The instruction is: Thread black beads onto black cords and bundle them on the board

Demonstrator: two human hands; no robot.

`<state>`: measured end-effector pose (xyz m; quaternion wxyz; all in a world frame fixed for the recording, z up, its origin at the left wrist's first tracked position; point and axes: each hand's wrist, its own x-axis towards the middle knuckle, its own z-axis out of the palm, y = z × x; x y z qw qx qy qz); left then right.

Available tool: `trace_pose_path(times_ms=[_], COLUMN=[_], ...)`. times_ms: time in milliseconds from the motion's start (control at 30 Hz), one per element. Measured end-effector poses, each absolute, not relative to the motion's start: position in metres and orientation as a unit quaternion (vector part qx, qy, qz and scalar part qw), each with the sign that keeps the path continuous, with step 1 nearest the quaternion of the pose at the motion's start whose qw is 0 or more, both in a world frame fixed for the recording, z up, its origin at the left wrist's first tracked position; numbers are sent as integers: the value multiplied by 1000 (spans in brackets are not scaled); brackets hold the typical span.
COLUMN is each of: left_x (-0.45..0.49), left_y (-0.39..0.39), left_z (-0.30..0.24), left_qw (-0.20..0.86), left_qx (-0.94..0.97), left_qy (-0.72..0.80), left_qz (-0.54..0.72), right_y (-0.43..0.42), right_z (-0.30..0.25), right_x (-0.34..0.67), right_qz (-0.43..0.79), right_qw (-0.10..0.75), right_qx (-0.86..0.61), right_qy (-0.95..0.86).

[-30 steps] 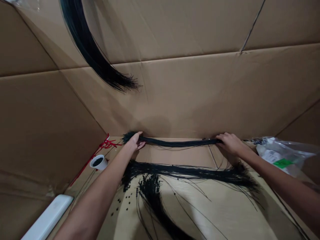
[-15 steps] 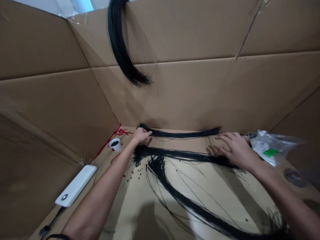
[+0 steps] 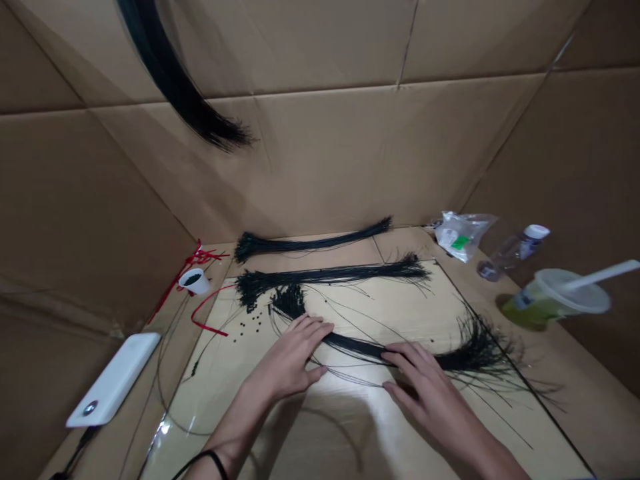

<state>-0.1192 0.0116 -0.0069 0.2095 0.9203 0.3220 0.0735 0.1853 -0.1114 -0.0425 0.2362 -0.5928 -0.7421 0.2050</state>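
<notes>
A bundle of thin black strands (image 3: 357, 345) lies nearest to me on the pale board (image 3: 345, 440), with knobby dark tips at its left end and a frayed spread at its right. My left hand (image 3: 293, 357) rests its fingers on the bundle's left part, thumb apart on the near side. Further right, my right hand (image 3: 420, 387) touches the same bundle with outstretched fingers, its thumb also apart. Behind it lies a second strand bundle (image 3: 330, 275), and a third bundle (image 3: 315, 245) is by the cardboard wall. Some loose strands curve near my hands.
Cardboard walls (image 3: 320, 153) enclose the work surface; a thick strand bundle (image 3: 175, 87) hangs at the back. On the left are a white cup (image 3: 196, 283) of black bits, red ties (image 3: 207, 255) and a white device (image 3: 115, 380). On the right: plastic bag (image 3: 463, 235), bottle (image 3: 515, 252), drink cup (image 3: 555, 297).
Both hands have moved from the rear bundles toward me onto the nearest one. That bundle now lies straighter. The view has shifted, bringing the bottle and drink cup into sight.
</notes>
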Motion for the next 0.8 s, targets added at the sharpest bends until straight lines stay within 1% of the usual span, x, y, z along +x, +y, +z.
trace_pose_path(times_ms=[167,300,400,567,733,800], left_x=[-112,-105,-99,-91,-91,-92], left_y=[8,3,0,-1,-2,-4], left_z=[-12,-17,-26,-42,-37,-32], left_qw=[92,-15,-68,-78,-68,-44], left_qx=[951,967,969,966,964,965], left_qy=[294,254,237,243,254,257], left_qz=[36,-5,-13,-26,-31,-32], right_y=[-120,-110,-101,-87,-74,-70], right_z=[-43,-29,-24,-40,-75,-85], right_x=[172,158,145,126,119,119], right_qz=[136,145,145,95,2,-26], right_qw=[240,228,217,194,214,222], right_qx=[-591,-579,-559,-536,-523,-522], right_qy=[-758,-770,-787,-816,-825,-823])
